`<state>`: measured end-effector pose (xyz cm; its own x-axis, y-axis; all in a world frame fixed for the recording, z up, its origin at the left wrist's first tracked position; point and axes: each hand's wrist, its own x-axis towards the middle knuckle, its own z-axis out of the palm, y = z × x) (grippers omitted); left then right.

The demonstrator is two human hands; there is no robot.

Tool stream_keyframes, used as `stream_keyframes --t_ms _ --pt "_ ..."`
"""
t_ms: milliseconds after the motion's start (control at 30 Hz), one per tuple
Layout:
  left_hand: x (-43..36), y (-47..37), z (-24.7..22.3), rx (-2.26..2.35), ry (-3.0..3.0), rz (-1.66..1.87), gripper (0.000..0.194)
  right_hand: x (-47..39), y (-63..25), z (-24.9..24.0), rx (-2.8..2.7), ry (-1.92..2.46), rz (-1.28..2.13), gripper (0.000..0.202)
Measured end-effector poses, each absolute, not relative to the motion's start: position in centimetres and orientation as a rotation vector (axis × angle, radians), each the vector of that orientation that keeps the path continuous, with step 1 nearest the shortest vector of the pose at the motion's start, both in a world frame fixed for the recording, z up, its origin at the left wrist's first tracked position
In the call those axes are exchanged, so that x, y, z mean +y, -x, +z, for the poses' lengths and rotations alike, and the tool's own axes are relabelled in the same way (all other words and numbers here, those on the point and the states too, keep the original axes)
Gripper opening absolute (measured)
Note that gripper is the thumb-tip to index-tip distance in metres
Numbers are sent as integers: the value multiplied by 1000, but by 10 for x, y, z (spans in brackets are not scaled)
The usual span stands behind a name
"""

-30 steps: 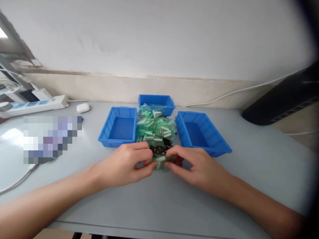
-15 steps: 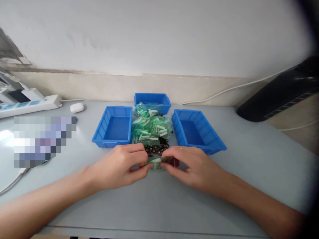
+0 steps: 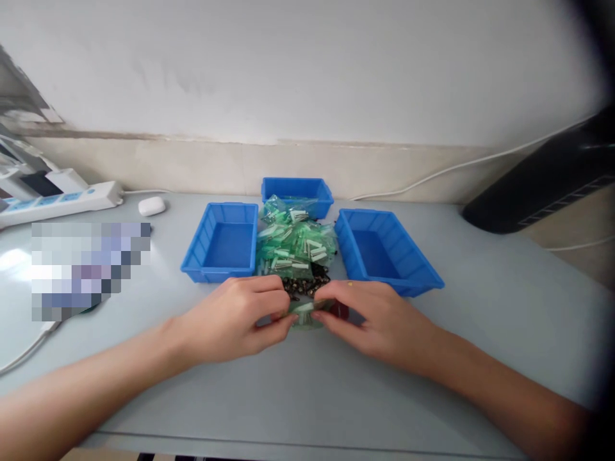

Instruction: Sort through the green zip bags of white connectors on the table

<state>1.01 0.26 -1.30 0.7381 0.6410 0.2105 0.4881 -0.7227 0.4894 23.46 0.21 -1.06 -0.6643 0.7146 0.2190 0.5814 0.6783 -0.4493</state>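
Between my two hands is a small clear green bag with pale pieces inside. My left hand pinches its left edge between thumb and fingers. On the opposite edge, my right hand has a similar pinch. Something dark red shows behind my right fingers; what it is I cannot make out. Just beyond the fingertips lie small black and brassy parts. Behind them is a pile of green plastic bags holding white plugs and screws.
Blue bins stand left, right and behind the pile. A blurred-out object, a white case and a power strip are at the left. A black cylindrical object leans in from the right.
The whole view has shifted slightly, so things sit a little further right. Both hands keep their pinch on the bag with hardly any movement.
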Motion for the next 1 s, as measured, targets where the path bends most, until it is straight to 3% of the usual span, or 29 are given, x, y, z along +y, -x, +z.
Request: stream_keyframes --t_ms 1000 --pt "4 -10 -13 848 -2561 429 23 3 -235 -10 -2580 1010 497 7"
